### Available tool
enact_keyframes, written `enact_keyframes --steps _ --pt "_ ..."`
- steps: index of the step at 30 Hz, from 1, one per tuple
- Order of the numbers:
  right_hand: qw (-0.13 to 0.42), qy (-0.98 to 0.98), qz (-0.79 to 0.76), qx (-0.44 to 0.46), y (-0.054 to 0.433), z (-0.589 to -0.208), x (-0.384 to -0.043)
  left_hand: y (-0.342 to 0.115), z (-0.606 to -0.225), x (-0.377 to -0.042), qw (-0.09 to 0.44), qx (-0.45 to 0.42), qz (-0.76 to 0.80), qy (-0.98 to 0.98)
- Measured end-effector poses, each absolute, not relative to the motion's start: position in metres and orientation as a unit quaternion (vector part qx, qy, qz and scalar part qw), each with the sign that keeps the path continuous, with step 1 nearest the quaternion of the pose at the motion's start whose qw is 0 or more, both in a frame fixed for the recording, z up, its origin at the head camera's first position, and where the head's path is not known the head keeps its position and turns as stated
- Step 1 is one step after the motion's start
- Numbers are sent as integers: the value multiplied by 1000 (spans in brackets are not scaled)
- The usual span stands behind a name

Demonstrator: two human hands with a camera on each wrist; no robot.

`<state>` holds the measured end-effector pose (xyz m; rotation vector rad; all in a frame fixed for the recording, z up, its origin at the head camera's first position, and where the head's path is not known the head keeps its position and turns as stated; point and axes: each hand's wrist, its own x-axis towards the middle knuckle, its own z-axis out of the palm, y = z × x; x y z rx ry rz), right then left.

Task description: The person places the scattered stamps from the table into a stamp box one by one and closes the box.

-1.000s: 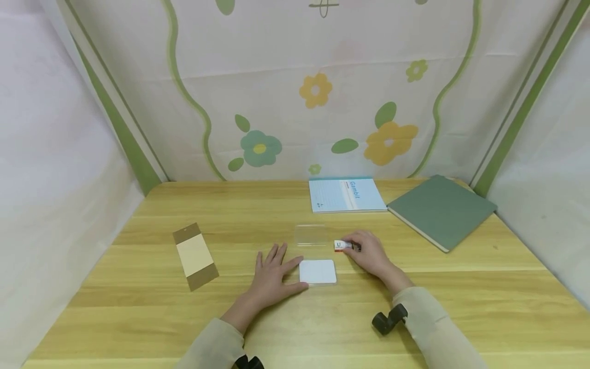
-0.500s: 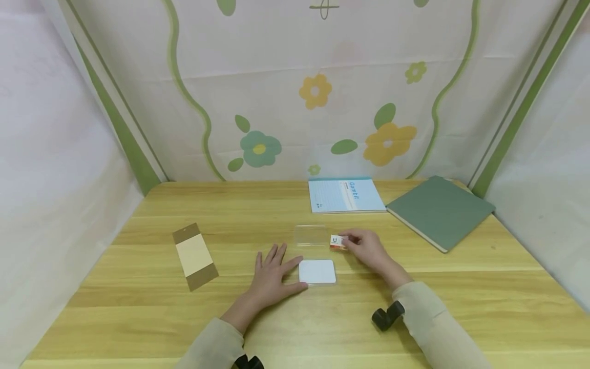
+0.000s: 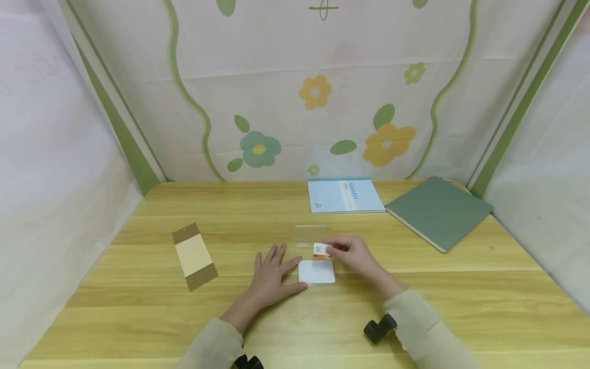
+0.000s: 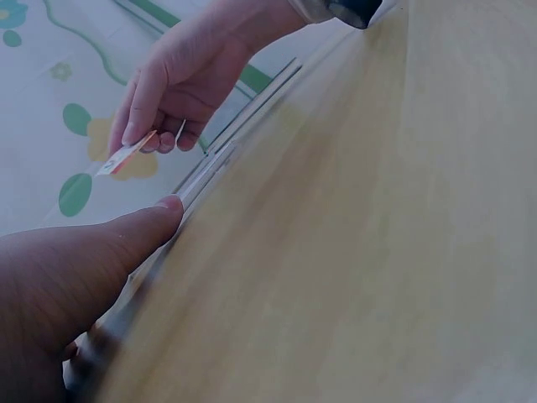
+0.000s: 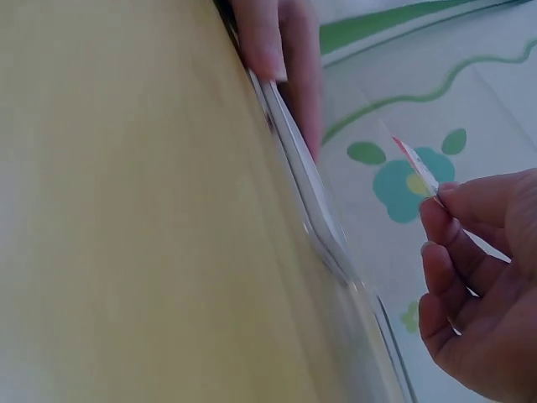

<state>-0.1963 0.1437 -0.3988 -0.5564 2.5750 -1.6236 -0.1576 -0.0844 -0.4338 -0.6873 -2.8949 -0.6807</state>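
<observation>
Sleeves (image 3: 428,325): pale, nearest, each with a black wrist camera (image 3: 380,329) strapped by the cuff.
Left hand (image 3: 274,282): flat on the table (image 3: 322,328), fingers spread, thumb and forefinger touching the left edge of the case; it steadies rather than clenches, I judge.
Case (image 5: 315,238): clear, its rim showing round the block; seemingly open-topped, so the uncovering looks done.
Block (image 3: 316,271): white, lying flat in the case, nothing laid on its top yet.
Brown card (image 3: 194,256): off to the left, cream in the middle, untouched; what part it plays, if any, I cannot tell.
Right hand (image 3: 355,254): raised, pinching the slip between thumb and fingertips.
Slip (image 3: 321,250): white with a red-orange edge, in the air just beyond the block, tilted and apart from it; picking up is done, setting down seems left.
Cover (image 3: 310,234): clear, lying just beyond the slip, apart from the case; closing up, if meant, is undone.
Green book (image 3: 440,214): far right, shut, untouched.
Blue book (image 3: 345,196): far edge, beside the green one, likewise unused.
Curtain (image 3: 276,102): flowered, behind everything.
</observation>
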Motion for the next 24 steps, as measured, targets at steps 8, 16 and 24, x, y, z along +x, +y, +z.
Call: enact_keyframes --steps 8,16,24 --pt "61 824 -525 -205 127 -409 -184 -85 -434 -158 43 -224 -220 -948" --pt "50 831 -507 -224 115 -387 -162 -85 -432 -158 40 -226 -223 -947" --pt "18 855 -461 -237 117 -415 -173 -84 -432 -157 43 -228 -221 -947"
